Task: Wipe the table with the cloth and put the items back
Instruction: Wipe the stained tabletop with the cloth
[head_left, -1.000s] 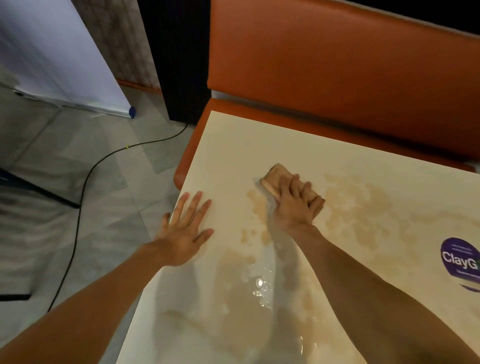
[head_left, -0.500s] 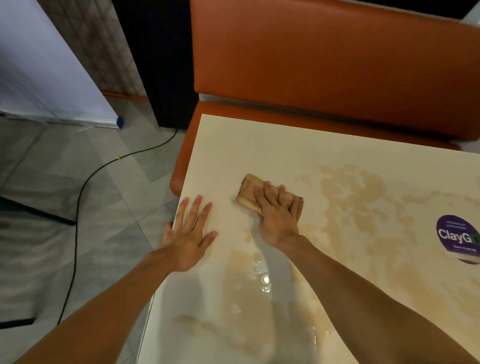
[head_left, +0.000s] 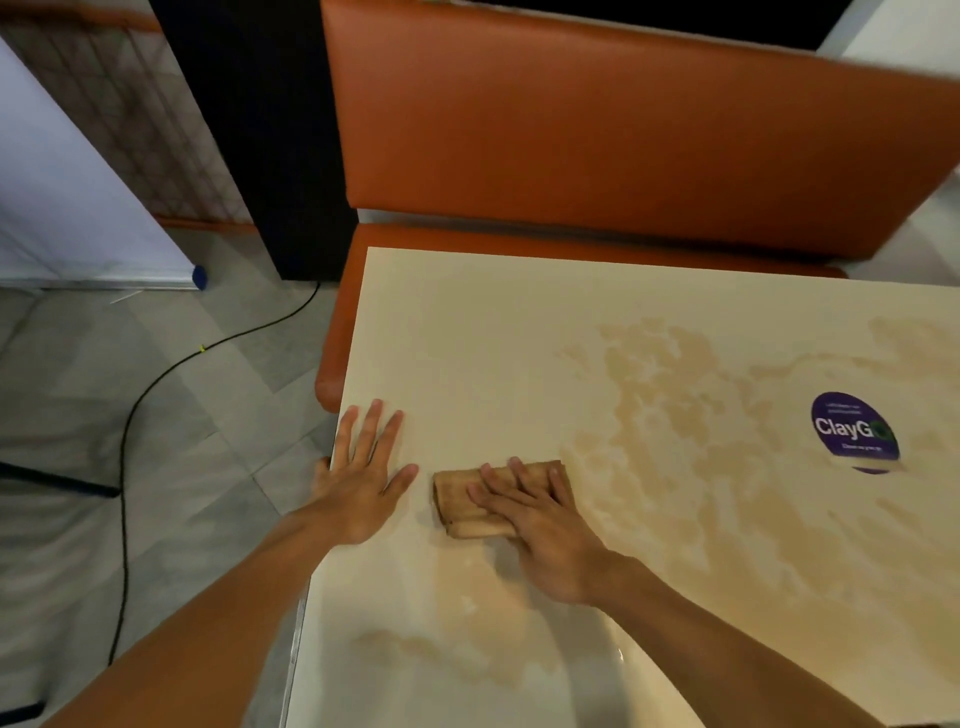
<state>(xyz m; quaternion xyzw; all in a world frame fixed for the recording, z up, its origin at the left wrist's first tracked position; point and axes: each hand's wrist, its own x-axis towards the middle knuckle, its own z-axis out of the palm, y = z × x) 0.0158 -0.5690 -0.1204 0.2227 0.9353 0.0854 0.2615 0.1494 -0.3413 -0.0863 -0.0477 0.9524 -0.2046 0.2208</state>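
the right hand (head_left: 545, 525) presses flat, fingers spread, on the folded tan cloth (head_left: 467, 501) on the stained table (head_left: 519, 322), while the left hand (head_left: 361, 478) lies splayed at its edge.

Orange bench (head_left: 623, 130), black cable (head_left: 156, 374), sticker (head_left: 854, 431)

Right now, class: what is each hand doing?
Left hand: open, flat on the table, holding nothing.
Right hand: open, pressing the cloth flat.

Single head-worn view, looking forward and steeply down

The wide-angle camera sits above the near edge of the counter (head_left: 519, 322), close over both forearms; it faces the orange bench seat (head_left: 623, 130) across the counter; the floor (head_left: 156, 415) fills the left side; straight edges bow toward the frame's borders.
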